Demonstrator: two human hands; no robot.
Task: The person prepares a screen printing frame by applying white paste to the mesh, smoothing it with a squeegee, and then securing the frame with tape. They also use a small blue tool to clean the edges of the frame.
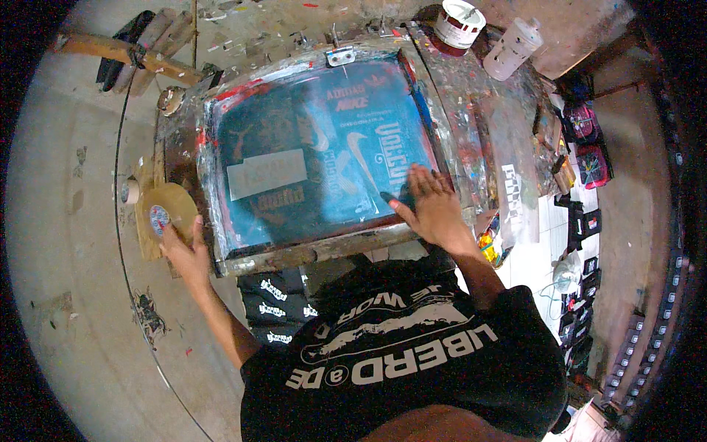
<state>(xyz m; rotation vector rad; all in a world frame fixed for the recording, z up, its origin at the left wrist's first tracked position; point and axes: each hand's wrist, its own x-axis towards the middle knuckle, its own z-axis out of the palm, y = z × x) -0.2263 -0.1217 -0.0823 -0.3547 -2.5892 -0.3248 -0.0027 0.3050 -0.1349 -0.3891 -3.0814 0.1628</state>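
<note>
A silkscreen frame (331, 155) with a blue mesh covered in several stencil designs lies on the worktable in front of me. My right hand (434, 206) rests flat on the mesh's near right part, fingers spread, holding nothing. One fingertip of it looks dark. At the frame's left side my left hand (185, 249) grips a roll of brown tape (177, 202), thumb at its edge and fingers near its round label. A pale rectangular patch (267, 174) covers part of the stencil on the left. Beneath the mesh, what lies there is hard to make out.
A metal hinge clamp (340, 56) sits at the frame's far edge. A white tub (458, 28) and a translucent bottle (513, 48) stand at the back right. Black printed pieces (272, 306) lie below the table's near edge. A cable (124, 243) hangs at the left.
</note>
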